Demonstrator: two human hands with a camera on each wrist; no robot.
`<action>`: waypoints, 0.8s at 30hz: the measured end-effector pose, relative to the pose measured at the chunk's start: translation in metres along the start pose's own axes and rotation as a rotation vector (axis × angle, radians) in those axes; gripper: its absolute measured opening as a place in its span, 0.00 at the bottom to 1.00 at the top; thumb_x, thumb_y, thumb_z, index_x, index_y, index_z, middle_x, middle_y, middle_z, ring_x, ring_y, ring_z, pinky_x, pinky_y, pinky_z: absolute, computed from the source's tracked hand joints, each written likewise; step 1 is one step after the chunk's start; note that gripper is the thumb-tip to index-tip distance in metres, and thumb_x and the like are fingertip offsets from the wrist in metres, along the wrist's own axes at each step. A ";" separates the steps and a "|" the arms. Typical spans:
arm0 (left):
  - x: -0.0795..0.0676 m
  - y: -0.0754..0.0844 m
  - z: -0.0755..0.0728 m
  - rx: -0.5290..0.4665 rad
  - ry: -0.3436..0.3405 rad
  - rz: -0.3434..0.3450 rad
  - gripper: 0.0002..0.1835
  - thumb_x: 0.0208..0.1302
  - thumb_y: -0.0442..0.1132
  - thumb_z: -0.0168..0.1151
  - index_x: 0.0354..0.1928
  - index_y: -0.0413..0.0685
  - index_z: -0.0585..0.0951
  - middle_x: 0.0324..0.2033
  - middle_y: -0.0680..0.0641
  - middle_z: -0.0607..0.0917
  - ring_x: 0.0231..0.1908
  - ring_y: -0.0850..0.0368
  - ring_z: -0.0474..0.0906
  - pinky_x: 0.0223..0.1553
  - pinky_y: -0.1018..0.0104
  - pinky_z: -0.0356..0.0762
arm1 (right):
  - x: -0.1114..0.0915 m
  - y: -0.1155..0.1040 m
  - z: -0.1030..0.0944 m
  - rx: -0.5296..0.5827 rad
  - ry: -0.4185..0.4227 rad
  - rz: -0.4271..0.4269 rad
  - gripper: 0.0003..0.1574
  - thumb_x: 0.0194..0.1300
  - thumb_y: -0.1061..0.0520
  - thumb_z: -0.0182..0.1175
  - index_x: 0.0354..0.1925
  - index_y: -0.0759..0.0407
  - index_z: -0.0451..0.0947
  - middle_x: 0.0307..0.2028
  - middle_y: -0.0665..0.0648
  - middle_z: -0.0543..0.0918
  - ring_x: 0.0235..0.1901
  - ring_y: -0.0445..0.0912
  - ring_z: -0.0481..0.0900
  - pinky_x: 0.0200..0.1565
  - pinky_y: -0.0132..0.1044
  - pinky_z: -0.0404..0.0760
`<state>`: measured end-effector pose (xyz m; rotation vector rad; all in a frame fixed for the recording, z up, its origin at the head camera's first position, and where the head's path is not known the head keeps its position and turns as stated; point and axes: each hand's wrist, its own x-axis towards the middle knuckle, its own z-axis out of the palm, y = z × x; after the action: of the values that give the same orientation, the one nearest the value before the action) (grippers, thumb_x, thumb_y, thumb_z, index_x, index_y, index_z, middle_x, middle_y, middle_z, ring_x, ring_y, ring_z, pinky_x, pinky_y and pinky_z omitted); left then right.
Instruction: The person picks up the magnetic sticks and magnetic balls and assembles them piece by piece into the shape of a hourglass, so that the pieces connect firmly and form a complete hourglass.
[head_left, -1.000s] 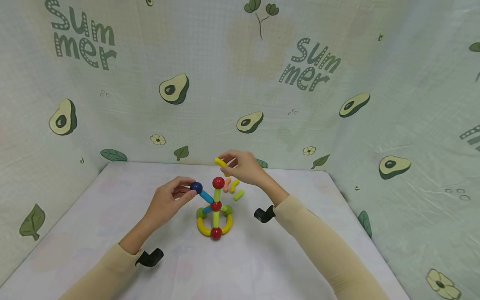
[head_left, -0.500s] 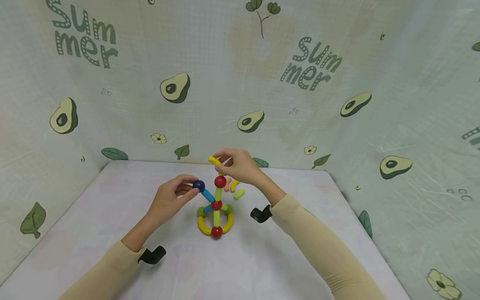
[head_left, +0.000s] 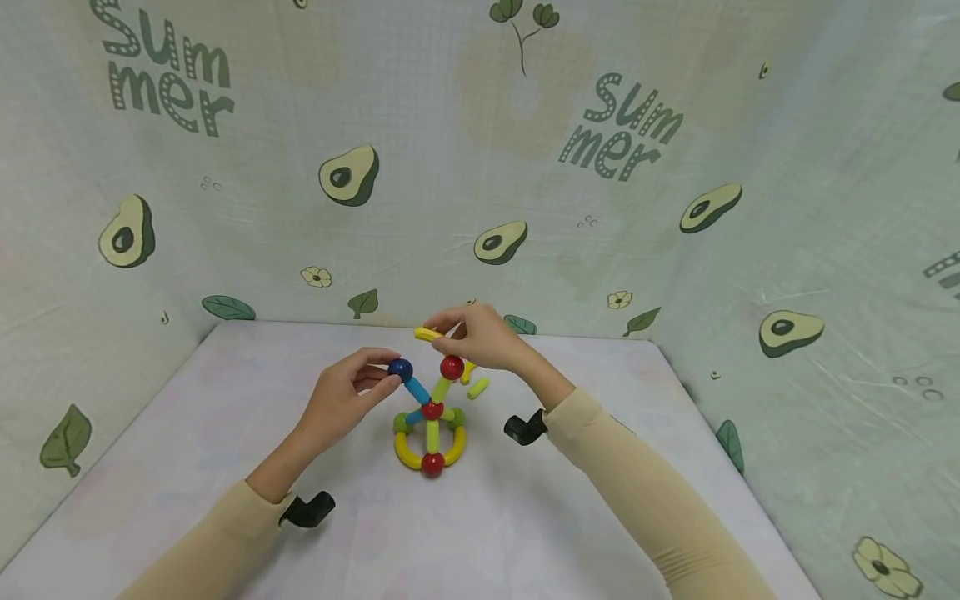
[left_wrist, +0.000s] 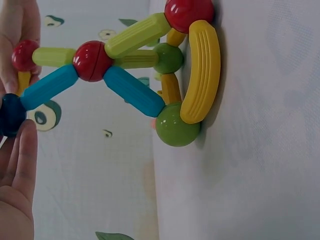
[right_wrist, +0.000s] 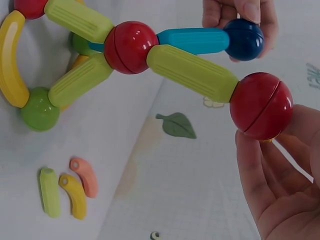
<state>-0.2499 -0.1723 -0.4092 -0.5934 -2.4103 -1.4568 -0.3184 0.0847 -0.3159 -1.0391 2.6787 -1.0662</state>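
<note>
My left hand [head_left: 352,392] pinches a dark blue ball [head_left: 401,370] between thumb and fingers. The ball sits on a blue rod [left_wrist: 52,86] leaning out from the central red ball [right_wrist: 131,47] of a magnetic ball-and-rod structure. Opposite it, a light green rod [right_wrist: 195,73] slants up to a top red ball [right_wrist: 261,106]. My right hand [head_left: 476,337] holds a curved yellow rod [head_left: 427,333] right by that top ball, with fingertips at the ball's surface. Green balls [left_wrist: 178,125], yellow curved rods [left_wrist: 201,72] and a red ball [head_left: 432,465] form the base ring.
Behind the structure on the white table [head_left: 570,500] lie a loose green rod [right_wrist: 49,192], a curved yellow rod [right_wrist: 73,196] and a pink curved rod [right_wrist: 84,177]. A patterned cloth [head_left: 420,275] rises behind and at both sides.
The yellow rod in my right hand has moved left and now lies flatter. The top red ball and its green rod have tilted right. My left hand has shifted slightly right with the blue ball.
</note>
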 end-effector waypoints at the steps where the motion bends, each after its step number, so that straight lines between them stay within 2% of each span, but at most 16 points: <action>1: 0.000 0.000 0.000 -0.003 0.000 0.002 0.19 0.73 0.42 0.71 0.63 0.50 0.82 0.55 0.48 0.88 0.49 0.56 0.88 0.52 0.76 0.83 | 0.000 0.000 0.000 0.002 -0.006 0.000 0.19 0.75 0.56 0.67 0.62 0.54 0.85 0.49 0.56 0.88 0.38 0.46 0.86 0.37 0.38 0.89; 8: 0.001 0.000 0.000 -0.014 0.011 -0.002 0.20 0.71 0.42 0.72 0.62 0.49 0.82 0.54 0.48 0.88 0.49 0.56 0.88 0.51 0.76 0.83 | 0.004 0.003 0.002 -0.022 -0.063 -0.022 0.18 0.75 0.57 0.67 0.61 0.54 0.86 0.50 0.54 0.89 0.36 0.44 0.86 0.37 0.33 0.88; 13: 0.001 0.001 0.001 -0.001 0.021 -0.012 0.20 0.72 0.43 0.72 0.62 0.50 0.82 0.55 0.47 0.88 0.49 0.55 0.88 0.51 0.76 0.83 | 0.006 0.005 0.002 -0.015 -0.110 -0.035 0.17 0.75 0.57 0.67 0.59 0.54 0.87 0.50 0.54 0.90 0.36 0.43 0.87 0.38 0.34 0.89; 19: 0.001 0.002 0.002 0.014 0.026 -0.015 0.22 0.72 0.44 0.72 0.64 0.48 0.82 0.56 0.47 0.87 0.50 0.53 0.88 0.50 0.77 0.83 | 0.007 0.008 0.001 0.007 -0.175 -0.039 0.16 0.76 0.57 0.66 0.59 0.55 0.87 0.49 0.56 0.90 0.30 0.44 0.88 0.36 0.37 0.89; 24: 0.001 0.002 0.002 0.033 0.028 -0.006 0.23 0.72 0.43 0.72 0.65 0.48 0.82 0.57 0.47 0.87 0.50 0.53 0.88 0.50 0.78 0.83 | 0.007 0.008 0.002 0.014 -0.196 -0.046 0.15 0.77 0.58 0.65 0.59 0.56 0.87 0.49 0.55 0.90 0.30 0.45 0.87 0.36 0.36 0.90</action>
<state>-0.2498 -0.1691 -0.4080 -0.5554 -2.4117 -1.4158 -0.3275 0.0839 -0.3211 -1.1428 2.5012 -0.9356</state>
